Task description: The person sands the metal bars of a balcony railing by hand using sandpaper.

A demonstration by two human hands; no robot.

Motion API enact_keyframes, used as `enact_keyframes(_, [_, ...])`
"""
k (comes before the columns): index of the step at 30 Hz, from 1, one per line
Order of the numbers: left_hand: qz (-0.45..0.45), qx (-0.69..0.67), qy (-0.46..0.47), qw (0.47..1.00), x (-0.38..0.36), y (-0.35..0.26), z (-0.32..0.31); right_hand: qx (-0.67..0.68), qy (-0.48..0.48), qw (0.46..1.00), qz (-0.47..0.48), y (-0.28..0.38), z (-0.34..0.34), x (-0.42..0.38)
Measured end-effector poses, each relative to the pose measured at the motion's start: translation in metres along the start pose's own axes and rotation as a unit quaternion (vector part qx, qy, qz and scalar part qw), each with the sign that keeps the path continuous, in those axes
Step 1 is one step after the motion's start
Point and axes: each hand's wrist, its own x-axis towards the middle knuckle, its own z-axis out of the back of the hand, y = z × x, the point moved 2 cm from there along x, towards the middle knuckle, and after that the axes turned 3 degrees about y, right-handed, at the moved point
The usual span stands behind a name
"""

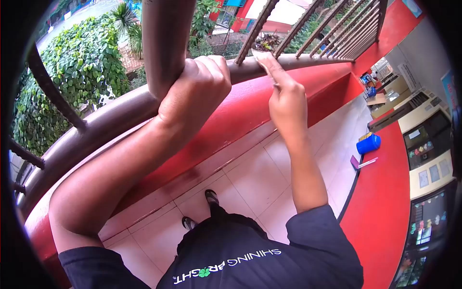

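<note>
Clearly, the brown rail [115, 107] looks like stiff, fixed metal, heavy and not fragile, its smooth surface perhaps slippery. It runs to both sides of the thick post [167, 48]. Just right of that post, the left hand [196, 90] has its grip closed around the rail, probably the firmest place to hold. Farther right of the post, the right hand [287, 94] reaches to the rail, index finger extended; I cannot tell whether its grip has anything.
</note>
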Motion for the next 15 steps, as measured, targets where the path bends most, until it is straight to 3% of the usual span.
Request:
enact_keyframes(2, [0.011,-0.026,0.012,1.0,-0.001,0.001,0.0,-0.062,-0.021,0.997,-0.032,0.011,-0.003,-0.008])
enact_keyframes(3, [0.003,0.003,-0.017,1.0,0.008,0.005,-0.005,-0.028,-0.013,0.998,-0.054,0.021,-0.013,-0.017])
enact_keyframes(8, [0.004,-0.011,0.007,1.0,0.001,-0.001,0.0,-0.027,-0.119,0.993,0.003,-0.01,-0.015,-0.02])
enact_keyframes(11, [0.007,-0.013,-0.002,1.0,0.002,0.0,-0.001,-0.035,-0.058,0.997,-0.041,0.019,-0.014,-0.031])
enact_keyframes(12, [0.003,-0.014,-0.003,1.0,0.001,0.0,-0.001,-0.054,-0.088,0.995,0.007,0.009,-0.008,-0.02])
enact_keyframes(15, [0.006,-0.009,-0.004,1.0,0.003,0.0,-0.001,-0.132,-0.054,0.988,-0.062,0.016,-0.004,-0.022])
